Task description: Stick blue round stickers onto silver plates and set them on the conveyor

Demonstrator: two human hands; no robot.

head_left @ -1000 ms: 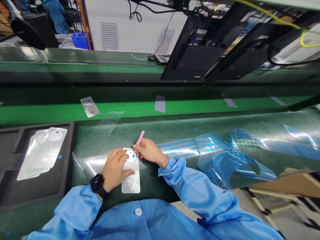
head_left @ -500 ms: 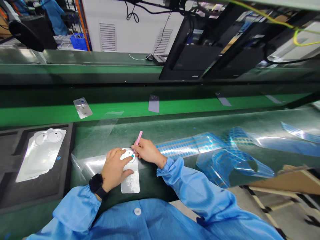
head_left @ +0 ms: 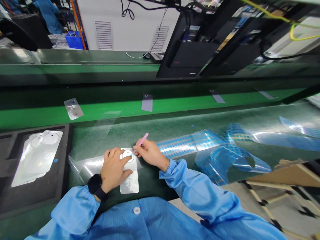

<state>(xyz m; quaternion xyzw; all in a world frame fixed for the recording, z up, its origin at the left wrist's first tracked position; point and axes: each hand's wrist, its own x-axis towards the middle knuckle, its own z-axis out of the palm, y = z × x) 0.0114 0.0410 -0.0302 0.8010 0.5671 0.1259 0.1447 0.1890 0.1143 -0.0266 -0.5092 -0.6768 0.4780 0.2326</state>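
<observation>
ok so the right hand (head_left: 150,154) is pinched closed on a slim pink tool (head_left: 143,141), can't tell if it's tweezers or a pick, and that tool is the bit that's changed: it's leaning over further to the right than it was a second ago, with its low end down at the white round patch (head_left: 127,154). there's a tiny blue dot (head_left: 131,154) right at the tip, though it's too small to tell whether it's stuck to the tip or already sitting on the patch. the left hand (head_left: 115,170), with a black smartwatch (head_left: 95,184) on the wrist, is open, fingers spread flat across the top of a silvery rounded panel (head_left: 130,181), pinning it down and not gripping anything. the panel lies lengthwise on a clear plastic film (head_left: 85,168) on the green counter (head_left: 150,180), right between both hands. just right of the hands is a crumpled clear sheet of blue dots (head_left: 187,144), and to the left a dark foam tray (head_left: 66,156) holds a stack of similar panels (head_left: 37,156). further out, more panels (head_left: 147,102) lie on a green conveyor belt (head_left: 100,108).
</observation>
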